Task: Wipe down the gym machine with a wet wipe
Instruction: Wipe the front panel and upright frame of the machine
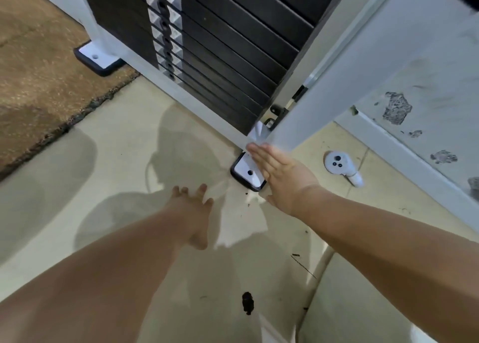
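Your right hand (280,177), fingers straight, presses the wet wipe (255,135) against the machine's white post (350,70); your left hand (193,205) hovers, fingers spread, near that post's base.

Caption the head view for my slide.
Right hand presses white wet wipe on white metal machine frame, low corner; left hand empty.

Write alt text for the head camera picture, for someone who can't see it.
A person's right hand presses a white wet wipe with straight fingers against the bottom corner of a gym machine's white frame, beside its black weight stack. The left hand is open above the pale floor, holding nothing.
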The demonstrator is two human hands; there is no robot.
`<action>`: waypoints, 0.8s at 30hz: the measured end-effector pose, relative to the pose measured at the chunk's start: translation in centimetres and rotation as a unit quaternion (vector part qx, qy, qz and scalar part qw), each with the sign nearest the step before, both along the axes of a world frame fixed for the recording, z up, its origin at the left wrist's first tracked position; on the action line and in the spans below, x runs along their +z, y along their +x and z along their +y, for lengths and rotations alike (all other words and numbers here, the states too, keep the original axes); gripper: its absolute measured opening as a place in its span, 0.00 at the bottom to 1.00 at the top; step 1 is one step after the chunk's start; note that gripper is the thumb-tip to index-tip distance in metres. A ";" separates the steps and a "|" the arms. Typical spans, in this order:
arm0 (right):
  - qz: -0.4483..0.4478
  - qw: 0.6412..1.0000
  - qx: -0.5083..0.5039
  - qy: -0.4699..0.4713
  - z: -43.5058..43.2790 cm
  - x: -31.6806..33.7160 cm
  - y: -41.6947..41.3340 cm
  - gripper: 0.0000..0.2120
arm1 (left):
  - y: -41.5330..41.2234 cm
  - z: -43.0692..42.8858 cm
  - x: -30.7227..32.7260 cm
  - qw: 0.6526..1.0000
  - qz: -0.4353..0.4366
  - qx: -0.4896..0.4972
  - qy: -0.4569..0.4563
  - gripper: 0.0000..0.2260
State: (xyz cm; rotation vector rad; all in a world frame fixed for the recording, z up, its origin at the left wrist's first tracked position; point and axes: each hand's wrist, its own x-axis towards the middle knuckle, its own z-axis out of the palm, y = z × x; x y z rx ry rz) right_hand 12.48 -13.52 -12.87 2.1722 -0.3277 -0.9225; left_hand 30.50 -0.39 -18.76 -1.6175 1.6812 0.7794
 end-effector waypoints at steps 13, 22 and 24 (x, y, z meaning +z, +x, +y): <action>0.104 0.992 0.062 -0.024 -0.5 -3.4 0.2 0.35 | 0.4 0.4 -1.1 1.000 0.014 0.001 0.012 0.46; 0.066 0.991 0.092 -0.067 -1.0 6.7 -2.0 0.38 | 1.2 -1.9 1.9 0.997 0.031 0.029 0.064 0.42; 0.028 0.994 0.084 -0.065 -1.3 9.3 -3.0 0.37 | 1.3 -3.5 4.1 0.998 0.039 0.041 0.039 0.38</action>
